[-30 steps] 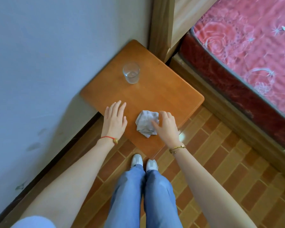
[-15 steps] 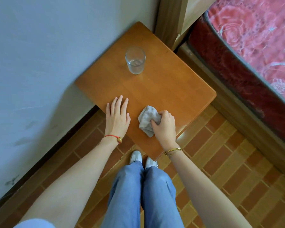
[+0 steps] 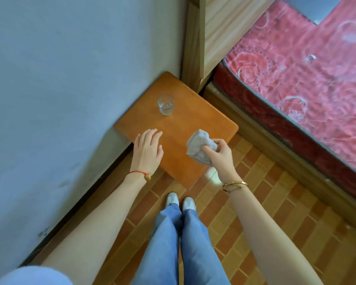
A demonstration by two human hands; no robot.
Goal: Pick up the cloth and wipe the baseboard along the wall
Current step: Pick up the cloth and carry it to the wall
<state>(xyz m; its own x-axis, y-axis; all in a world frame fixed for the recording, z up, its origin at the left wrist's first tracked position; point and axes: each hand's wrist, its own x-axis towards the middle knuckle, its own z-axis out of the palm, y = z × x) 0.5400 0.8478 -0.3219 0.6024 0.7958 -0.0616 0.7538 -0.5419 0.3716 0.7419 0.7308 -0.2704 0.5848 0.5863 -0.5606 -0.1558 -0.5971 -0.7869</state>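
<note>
My right hand (image 3: 219, 154) grips a crumpled grey cloth (image 3: 197, 147) and holds it a little above the front part of the small wooden side table (image 3: 185, 124). My left hand (image 3: 148, 150) hovers over the table's front left corner with relaxed, straight fingers and holds nothing. The dark baseboard (image 3: 103, 177) runs along the foot of the pale blue wall (image 3: 60, 89) at the left, partly hidden behind my left forearm.
A clear drinking glass (image 3: 165, 104) stands at the back of the table. A wooden bedpost (image 3: 195, 44) and a bed with a red flowered mattress (image 3: 300, 83) fill the right side. My legs and white shoes (image 3: 181, 200) stand on the brick-pattern floor (image 3: 265, 202) before the table.
My right hand closed round the cloth and lifted it off the table. My left hand rose from the tabletop. The view pulled back and upward.
</note>
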